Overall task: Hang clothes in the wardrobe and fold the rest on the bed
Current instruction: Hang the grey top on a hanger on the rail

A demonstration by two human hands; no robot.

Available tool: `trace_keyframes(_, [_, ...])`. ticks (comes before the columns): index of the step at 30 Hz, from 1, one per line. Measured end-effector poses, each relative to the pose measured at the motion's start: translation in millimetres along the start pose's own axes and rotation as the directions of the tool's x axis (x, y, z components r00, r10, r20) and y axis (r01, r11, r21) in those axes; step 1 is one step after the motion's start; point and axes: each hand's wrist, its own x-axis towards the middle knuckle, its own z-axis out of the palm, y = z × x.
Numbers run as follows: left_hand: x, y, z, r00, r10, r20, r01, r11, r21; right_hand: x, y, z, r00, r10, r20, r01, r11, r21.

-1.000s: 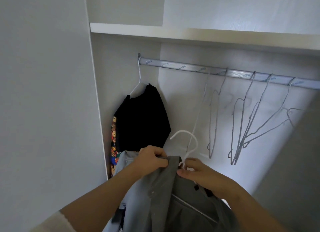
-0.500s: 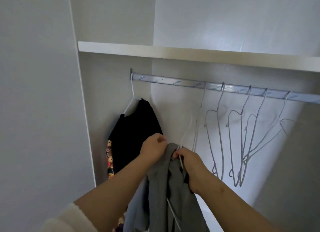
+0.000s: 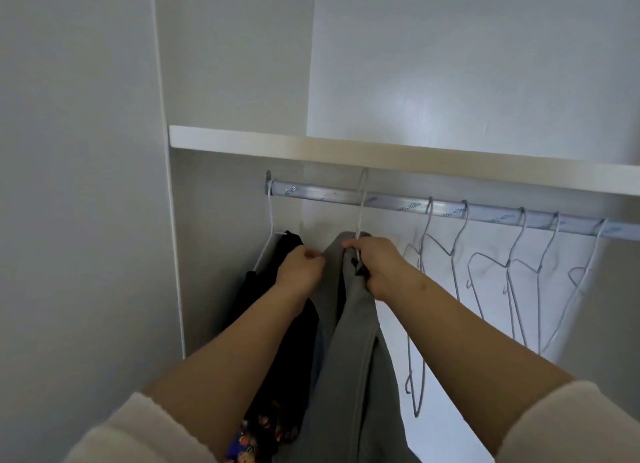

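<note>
Inside the wardrobe, as the head camera is showing it, the grey garment (image 3: 349, 341) is hanging from a white hanger (image 3: 361, 203) whose hook is reaching up over the rail (image 3: 325, 196) under the shelf (image 3: 381, 154). Whether the hook is fully seated I cannot tell.

The right hand (image 3: 377, 265) is gripping the hanger's neck together with the top of the grey cloth, its fingers clamped round both. The left hand (image 3: 301, 268) is pinching the garment's near shoulder edge, fingers curled together on the fabric.

To the left, a black garment (image 3: 259, 289) is already hanging at the rail's end, with a patterned piece (image 3: 263, 431) showing below it. To the right, several empty wire hangers (image 3: 429, 208) are waiting on the rail.

Judging from this, the hanging part is well under way: one piece is done and the grey one is nearly placed, needing only release and perhaps straightening. The bed and any clothes left for folding are lying out of view, so that part is looking undone.
</note>
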Motion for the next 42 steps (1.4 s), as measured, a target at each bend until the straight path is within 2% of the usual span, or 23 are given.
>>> trace_keyframes(2, [10.9,11.2,-5.0,0.999,-0.022,0.024,0.025,0.993,-0.117,17.7,-11.5,11.2,1.000,-0.027,0.000,0.027,1.000,-0.012])
trace_keyframes(4, [19.9,17.6,-9.0,0.999,-0.010,0.047,0.017,0.987,-0.161,35.6,-16.5,21.3,0.999,-0.034,0.004,0.034,0.999,-0.038])
trace_keyframes(8, [29.3,13.1,-20.7,0.997,-0.014,0.077,0.024,0.991,-0.132,67.7,-7.7,35.1,0.999,-0.041,0.008,0.042,0.992,-0.123])
trace_keyframes(13, [31.4,0.4,-24.5,0.993,-0.082,0.090,0.089,0.993,-0.078,91.5,24.3,45.9,0.998,0.041,-0.057,-0.051,0.983,-0.178])
trace_keyframes(15, [30.9,-2.2,-21.8,0.988,-0.103,0.114,0.112,0.990,-0.081,95.2,28.9,49.0,0.997,0.052,-0.056,-0.060,0.985,-0.161])
trace_keyframes(19, [32.9,-2.8,-16.8,0.991,-0.114,0.074,0.120,0.989,-0.087,94.1,27.8,46.6,0.996,0.082,-0.042,-0.084,0.994,-0.066])
trace_keyframes(21, [30.1,-0.2,-14.0,0.990,-0.118,0.078,0.123,0.990,-0.069,85.8,26.5,41.2,0.996,0.078,-0.039,-0.081,0.993,-0.090])
trace_keyframes(26, [19.9,17.4,2.1,0.997,-0.059,0.040,0.061,0.996,-0.067,57.1,20.8,6.6,0.999,0.029,-0.036,-0.033,0.993,-0.114])
trace_keyframes(30, [-0.9,46.2,32.2,0.991,-0.037,0.130,0.045,0.997,-0.056,33.7,5.2,-35.6,0.997,0.024,-0.077,-0.029,0.998,-0.053])
trace_keyframes(37, [-52.8,81.0,97.0,0.970,0.011,0.242,0.017,0.994,-0.112,-14.6,-9.7,-119.9,0.983,-0.083,-0.164,0.083,0.997,-0.009])
trace_keyframes(40, [-78.1,86.4,130.4,0.953,0.018,0.303,0.019,0.993,-0.118,-41.5,-5.7,-157.2,0.975,-0.099,-0.201,0.099,0.995,-0.006])
trace_keyframes(42, [-101.2,89.4,156.4,0.919,0.026,0.394,0.016,0.994,-0.104,-64.0,-0.1,-187.8,0.956,-0.104,-0.274,0.104,0.994,-0.016])
